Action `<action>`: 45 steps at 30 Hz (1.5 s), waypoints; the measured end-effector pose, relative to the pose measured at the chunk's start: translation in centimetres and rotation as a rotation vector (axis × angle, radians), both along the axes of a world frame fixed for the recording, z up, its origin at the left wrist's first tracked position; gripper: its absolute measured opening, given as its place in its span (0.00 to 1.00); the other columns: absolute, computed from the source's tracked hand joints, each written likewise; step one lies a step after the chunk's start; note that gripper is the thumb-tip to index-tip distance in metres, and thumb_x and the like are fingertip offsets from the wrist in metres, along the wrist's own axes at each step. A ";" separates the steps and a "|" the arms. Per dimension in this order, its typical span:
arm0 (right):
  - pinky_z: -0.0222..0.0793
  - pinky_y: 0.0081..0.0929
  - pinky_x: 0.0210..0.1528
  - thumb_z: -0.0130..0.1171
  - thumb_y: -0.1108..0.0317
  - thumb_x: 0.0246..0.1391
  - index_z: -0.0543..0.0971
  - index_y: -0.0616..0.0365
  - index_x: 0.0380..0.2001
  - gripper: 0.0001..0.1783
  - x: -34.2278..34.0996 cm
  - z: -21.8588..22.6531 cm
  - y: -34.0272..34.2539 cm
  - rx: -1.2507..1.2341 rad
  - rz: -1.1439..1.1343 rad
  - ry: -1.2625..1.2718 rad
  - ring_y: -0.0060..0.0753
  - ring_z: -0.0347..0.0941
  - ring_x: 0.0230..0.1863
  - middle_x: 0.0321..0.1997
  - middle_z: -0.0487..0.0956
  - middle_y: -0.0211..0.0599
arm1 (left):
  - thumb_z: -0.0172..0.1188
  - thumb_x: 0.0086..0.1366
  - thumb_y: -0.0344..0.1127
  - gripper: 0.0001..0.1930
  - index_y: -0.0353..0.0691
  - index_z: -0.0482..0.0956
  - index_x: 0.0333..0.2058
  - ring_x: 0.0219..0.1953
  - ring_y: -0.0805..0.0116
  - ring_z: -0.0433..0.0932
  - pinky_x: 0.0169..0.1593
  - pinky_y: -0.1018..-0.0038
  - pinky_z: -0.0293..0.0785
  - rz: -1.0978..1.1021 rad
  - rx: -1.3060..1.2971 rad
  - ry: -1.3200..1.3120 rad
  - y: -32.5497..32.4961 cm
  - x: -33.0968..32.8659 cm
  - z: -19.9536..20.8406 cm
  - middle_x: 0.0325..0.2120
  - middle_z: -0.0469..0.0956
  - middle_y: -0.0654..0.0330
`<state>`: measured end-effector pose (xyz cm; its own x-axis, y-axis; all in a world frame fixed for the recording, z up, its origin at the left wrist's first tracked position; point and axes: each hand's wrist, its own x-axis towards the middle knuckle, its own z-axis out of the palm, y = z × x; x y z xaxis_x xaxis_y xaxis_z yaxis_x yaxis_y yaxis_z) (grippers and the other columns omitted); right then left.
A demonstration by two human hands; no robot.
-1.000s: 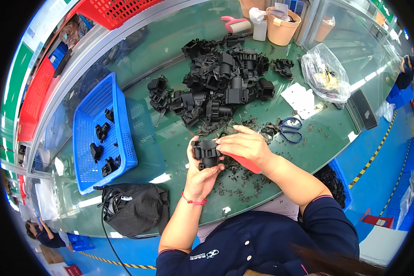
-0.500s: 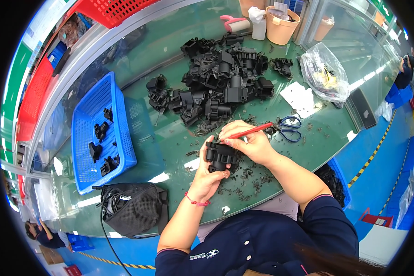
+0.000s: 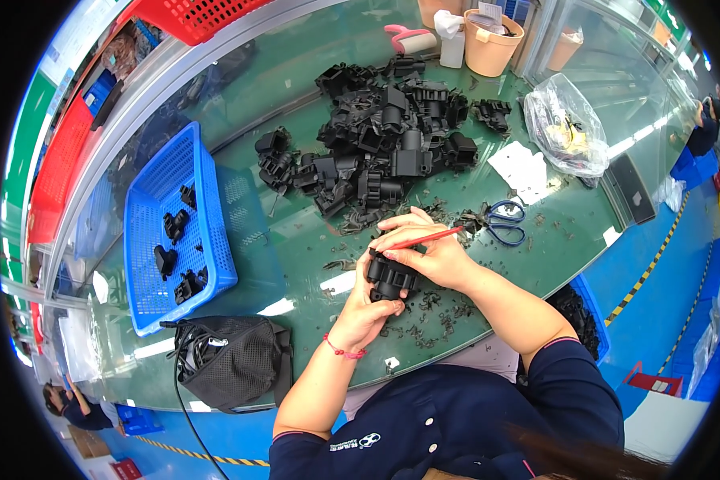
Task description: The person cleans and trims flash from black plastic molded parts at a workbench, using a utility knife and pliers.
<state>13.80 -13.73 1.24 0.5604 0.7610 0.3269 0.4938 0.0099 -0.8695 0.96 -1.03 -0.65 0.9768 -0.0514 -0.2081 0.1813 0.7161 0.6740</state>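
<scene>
My left hand point(image 3: 366, 310) grips a black molded plastic part point(image 3: 390, 276) above the near side of the table, with fingers round its left side and underside. A slim red pen-shaped tool point(image 3: 429, 238) is pinched in my right hand point(image 3: 438, 254). Its tip is hidden at the upper edge of the part, where my right fingers also rest. Beyond both hands lies a large heap of similar black parts point(image 3: 408, 152). Blue-handled scissors point(image 3: 506, 222) lie to the right of my right hand. Black plastic scraps point(image 3: 428, 320) are scattered beside the held part.
A blue basket point(image 3: 226, 264) with several black parts stands at left, near a black mesh bag point(image 3: 240, 368). On the green table point(image 3: 296, 240), white paper point(image 3: 518, 172) and a clear plastic bag point(image 3: 568, 144) lie at right. A tan bucket point(image 3: 488, 56) stands behind.
The held black part has turned and shifted slightly to the right in my left hand. The red tool has tilted and moved a little left and down with my right hand.
</scene>
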 end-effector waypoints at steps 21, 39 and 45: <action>0.64 0.31 0.50 0.57 0.73 0.51 0.79 0.60 0.33 0.06 1.1 -0.5 -0.4 0.229 -0.144 0.111 0.29 0.72 0.41 0.38 0.78 0.35 | 0.57 0.46 0.17 0.46 0.54 0.46 0.62 0.38 0.68 0.68 0.37 0.77 0.69 0.025 0.067 -0.060 0.2 0.2 0.5 0.57 0.56 0.56; 0.65 0.24 0.48 0.58 0.70 0.53 0.78 0.60 0.36 0.08 0.1 -0.4 -0.2 0.264 0.254 0.936 0.25 0.71 0.46 0.40 0.79 0.35 | 0.71 0.49 0.41 0.38 0.44 0.54 0.53 0.45 0.69 0.71 0.46 0.74 0.74 0.428 0.479 -0.062 1.3 0.4 -0.3 0.44 0.66 0.59; 0.66 0.21 0.42 0.60 0.68 0.52 0.79 0.60 0.36 0.09 -0.1 -0.5 0.2 0.233 0.068 0.825 0.21 0.71 0.38 0.37 0.78 0.33 | 0.70 0.44 0.56 0.40 0.39 0.65 0.50 0.30 0.77 0.72 0.30 0.84 0.72 0.279 0.504 -0.032 2.1 0.4 -1.3 0.39 0.71 0.61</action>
